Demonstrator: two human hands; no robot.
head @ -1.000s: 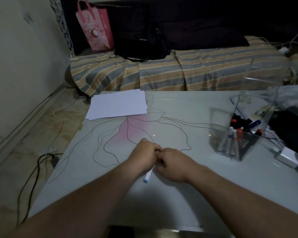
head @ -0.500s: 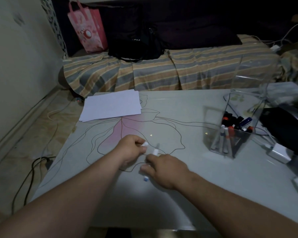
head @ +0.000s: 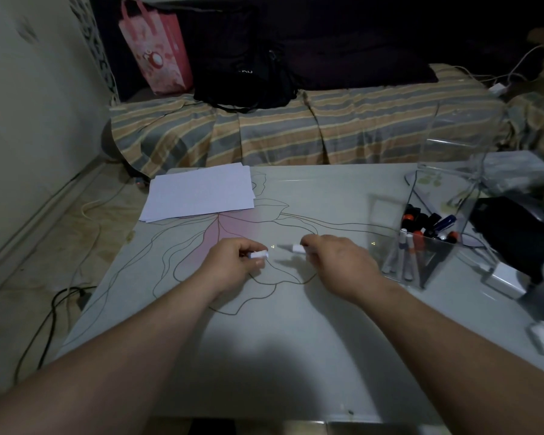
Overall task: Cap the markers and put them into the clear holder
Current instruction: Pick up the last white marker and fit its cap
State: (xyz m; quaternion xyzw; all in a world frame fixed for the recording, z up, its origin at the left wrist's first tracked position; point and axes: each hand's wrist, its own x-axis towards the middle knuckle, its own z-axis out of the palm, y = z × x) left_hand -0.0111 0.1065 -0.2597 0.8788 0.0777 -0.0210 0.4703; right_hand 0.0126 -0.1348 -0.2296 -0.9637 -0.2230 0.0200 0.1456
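Between the two hands, over mid-table: marker parts, lying apart with a gap between them.

- Cap [head: 259, 254]: white, short, sitting in the left hand [head: 233, 265], pinched between thumb and curled fingers, open end seemingly facing right toward the other piece.
- Marker [head: 296, 248]: white end poking leftward out of the right hand [head: 336, 262], fingers curled round the barrel, rest of the barrel hidden in the fist. Long axis running roughly left-right, nearly in line with the cap; tip detail too blurred to tell.
- Relation governing the coming move, as judged: cap and marker end facing each other along one line, needing only a straight closing of the hands; slight misalignment risking a missed seat.
- Holder [head: 387, 215]: clear, standing to the right of both hands, just beside the right wrist, well apart from the left; right hand nearer, so likely doing the drop.
- Markers [head: 427, 224] already standing inside the holder, mixed cap colours.
- Table [head: 296, 356]: pale, carrying a drawn line pattern under the hands.
- Paper [head: 198, 193]: white stack lying at the far left of the table, well apart from the hands.
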